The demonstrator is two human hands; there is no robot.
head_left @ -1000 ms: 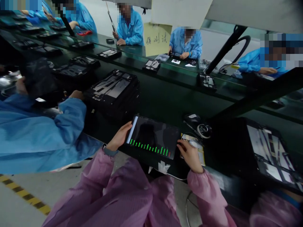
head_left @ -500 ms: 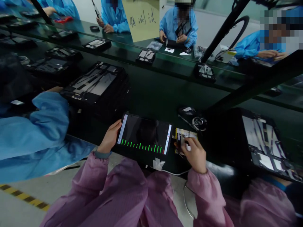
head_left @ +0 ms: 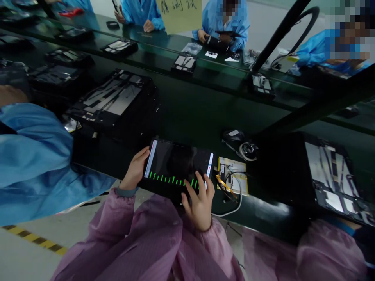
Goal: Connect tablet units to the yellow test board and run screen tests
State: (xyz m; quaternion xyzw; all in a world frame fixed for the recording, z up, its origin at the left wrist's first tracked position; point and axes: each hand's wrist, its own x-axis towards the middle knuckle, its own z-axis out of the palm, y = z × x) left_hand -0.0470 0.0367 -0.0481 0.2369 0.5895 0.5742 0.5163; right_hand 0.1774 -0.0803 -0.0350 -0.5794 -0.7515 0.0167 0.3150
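Note:
A tablet (head_left: 178, 159) with a dark, lit screen and a row of green bars lies in front of me, tilted slightly. My left hand (head_left: 134, 168) is closed on its left edge, thumb at the front. Over the lower right part of the screen, my right hand (head_left: 199, 199) has its fingers spread; whether the fingertips touch the glass I cannot tell. Just right of the tablet is a yellow-edged battery pack (head_left: 240, 177) with an orange flex cable (head_left: 224, 185). A white cable (head_left: 238, 203) curves over the battery.
A coiled cable (head_left: 249, 150) lies behind the battery. Stacks of opened tablet housings stand left (head_left: 117, 99) and right (head_left: 334, 177). A blue sleeve (head_left: 32, 156) of a co-worker reaches in at left. Dark posts (head_left: 281, 35) rise from the raised shelf.
My right hand has left the battery and moved left over the tablet screen, fingers now spread. The white cable now lies across the battery. The co-worker's arm at left has shifted.

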